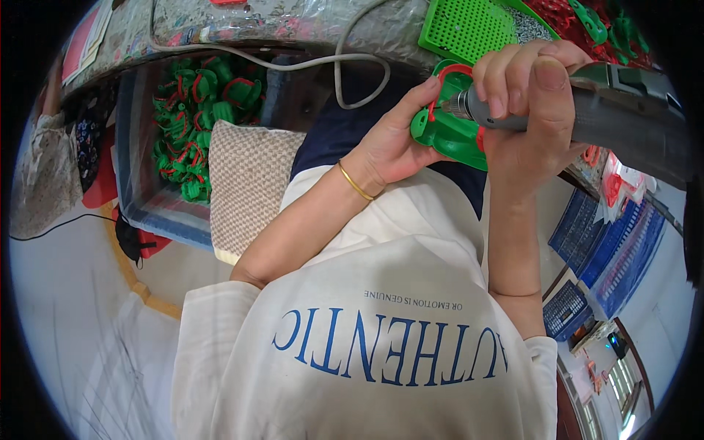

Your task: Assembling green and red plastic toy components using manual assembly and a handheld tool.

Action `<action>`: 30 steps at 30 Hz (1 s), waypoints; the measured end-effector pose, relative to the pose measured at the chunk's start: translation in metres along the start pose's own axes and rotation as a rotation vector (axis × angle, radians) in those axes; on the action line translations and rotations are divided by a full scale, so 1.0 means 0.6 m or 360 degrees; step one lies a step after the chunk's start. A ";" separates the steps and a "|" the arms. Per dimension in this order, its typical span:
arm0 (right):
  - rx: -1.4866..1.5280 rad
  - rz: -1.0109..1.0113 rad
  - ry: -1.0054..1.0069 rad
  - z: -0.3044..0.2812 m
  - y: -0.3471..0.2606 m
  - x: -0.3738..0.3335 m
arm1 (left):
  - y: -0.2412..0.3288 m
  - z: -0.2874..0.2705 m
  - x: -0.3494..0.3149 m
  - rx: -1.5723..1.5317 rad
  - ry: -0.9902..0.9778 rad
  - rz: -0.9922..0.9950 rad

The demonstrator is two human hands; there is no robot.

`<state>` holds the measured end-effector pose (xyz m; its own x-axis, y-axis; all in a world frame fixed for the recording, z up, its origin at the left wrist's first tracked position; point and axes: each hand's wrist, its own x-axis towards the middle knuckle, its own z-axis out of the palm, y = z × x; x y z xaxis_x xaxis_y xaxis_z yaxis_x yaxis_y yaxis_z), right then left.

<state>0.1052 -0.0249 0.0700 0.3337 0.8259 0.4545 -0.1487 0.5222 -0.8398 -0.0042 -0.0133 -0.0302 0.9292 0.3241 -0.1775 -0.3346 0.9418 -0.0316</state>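
Observation:
My left hand (400, 139) is closed on the near left side of a green plastic part (458, 139) with a red curved piece (438, 88) on it. My right hand (539, 103) wraps round a dark grey power screwdriver (609, 117), thumb along its body. The metal tip (456, 107) of the screwdriver points left and meets the red piece on the green part; whether a screw sits under it is hidden. Both hands are above my lap, close to the table's edge.
A workbench (242, 33) with a plastic cover runs along the far side, a grey cable (293, 66) hanging from it. On it stands a green perforated basket (469, 33) beside small screws. A blue crate (132, 194) of green and red parts (192, 125) is at left; blue crates (609, 242) stand right.

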 end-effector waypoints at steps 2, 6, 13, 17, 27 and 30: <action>0.0079 0.0043 -0.0075 -0.007 -0.001 -0.001 | 0.000 0.012 -0.002 0.0073 0.0061 0.0011; 0.0325 0.0195 -0.0579 -0.030 -0.010 0.020 | 0.001 0.029 -0.010 0.0045 0.0153 -0.0069; 0.0656 0.0163 -0.0740 -0.043 -0.040 0.046 | 0.010 0.066 -0.017 0.0397 0.0220 0.0057; 0.0932 0.0152 -0.0749 -0.063 -0.120 0.088 | 0.061 0.048 -0.087 0.0493 0.0395 0.0064; 0.0558 0.0173 -0.0060 -0.151 -0.131 0.114 | 0.204 -0.056 -0.267 0.0434 0.0562 0.0915; 0.0509 0.0141 -0.0071 -0.163 -0.147 0.117 | 0.261 -0.115 -0.313 0.0110 0.0557 0.1254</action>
<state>0.2331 -0.0339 0.1471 0.2665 0.8758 0.4025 -0.4622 0.4826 -0.7439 -0.2418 0.0673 -0.0697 0.3247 0.8496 -0.4158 -0.8402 0.4609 0.2858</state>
